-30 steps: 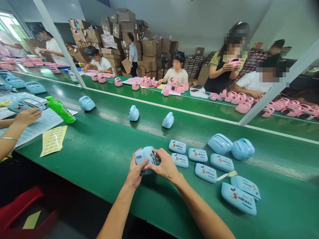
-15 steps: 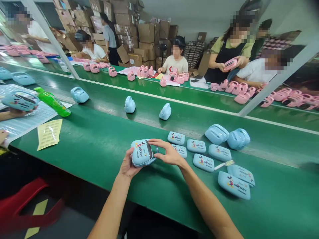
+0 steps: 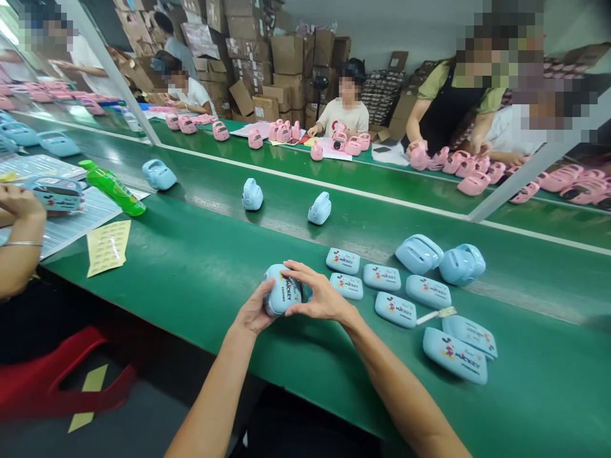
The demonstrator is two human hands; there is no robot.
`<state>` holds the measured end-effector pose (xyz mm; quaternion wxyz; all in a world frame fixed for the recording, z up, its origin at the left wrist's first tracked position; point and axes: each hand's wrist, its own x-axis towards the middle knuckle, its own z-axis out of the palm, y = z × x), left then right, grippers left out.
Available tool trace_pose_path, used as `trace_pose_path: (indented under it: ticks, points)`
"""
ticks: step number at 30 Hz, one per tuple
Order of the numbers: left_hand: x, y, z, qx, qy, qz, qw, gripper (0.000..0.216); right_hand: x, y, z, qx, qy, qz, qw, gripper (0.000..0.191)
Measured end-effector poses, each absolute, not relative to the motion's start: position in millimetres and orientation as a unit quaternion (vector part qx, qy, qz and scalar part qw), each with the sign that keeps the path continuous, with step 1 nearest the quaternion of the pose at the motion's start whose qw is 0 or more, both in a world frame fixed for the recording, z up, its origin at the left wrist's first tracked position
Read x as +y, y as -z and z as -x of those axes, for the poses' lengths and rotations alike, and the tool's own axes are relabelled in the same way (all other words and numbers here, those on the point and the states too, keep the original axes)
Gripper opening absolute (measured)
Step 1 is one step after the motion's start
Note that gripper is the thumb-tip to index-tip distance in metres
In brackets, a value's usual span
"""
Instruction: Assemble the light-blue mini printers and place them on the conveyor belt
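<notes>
Over green table [image 3: 200, 254], case [image 3: 280, 291] stretches forward, top rightward

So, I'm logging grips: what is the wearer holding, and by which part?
A blue case: the left hand grips its left side in view, and the right hand spans its right part, thumb at the near edge.

Lime-green plastic bottle [image 3: 114, 189], on its side, overlapping blue-and-white printed paper sheet [image 3: 76, 222] in view. Pale-yellow paper sticker sheet [image 3: 108, 248] near bottle. Red plastic chair [image 3: 28, 381] lower left. Two slanting white posts [image 3: 109, 70]. Far side: rounded pink plastic cases [image 3: 473, 180] in row, co-worker in black apron [image 3: 442, 105]; behind, stacked brown cardboard boxes [image 3: 286, 54].
</notes>
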<state>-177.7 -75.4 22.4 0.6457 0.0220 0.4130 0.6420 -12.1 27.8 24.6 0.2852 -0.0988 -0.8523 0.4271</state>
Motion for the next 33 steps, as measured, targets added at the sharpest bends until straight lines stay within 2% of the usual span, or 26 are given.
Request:
trace_pose_path:
  ticks: [3,7,13,18,20,25,33]
  points:
    - [-76,-20,178,0.414,-0.645,-0.054,0.640,0.051,26,-28,12,-0.854,-0.426,0.095,0.283,0.089]
    - [-77,-19,179,0.385,-0.659,-0.065,0.643,0.050,29,-38,6,-0.836,-0.462,0.077,0.285,0.102]
    - [-81,-26,180,0.301,-0.647,-0.102,0.693,0.073,45,-43,-9,-0.788,-0.500,0.083,0.348,0.080]
    - [-80,-28,180,0.304,-0.645,-0.104,0.693,0.070,44,-45,-9,-0.811,-0.466,0.083,0.343,0.075]
    - [-79,-27,180,0.323,-0.647,-0.093,0.685,0.063,39,-47,-6,-0.834,-0.434,0.082,0.331,0.080]
    - [-77,-24,175,0.405,-0.644,-0.071,0.645,0.048,25,-45,7,-0.894,-0.358,0.049,0.264,0.109]
    - [-82,-35,171,0.462,-0.658,-0.123,0.581,0.067,26,-32,6,-0.894,-0.350,0.066,0.272,0.103]
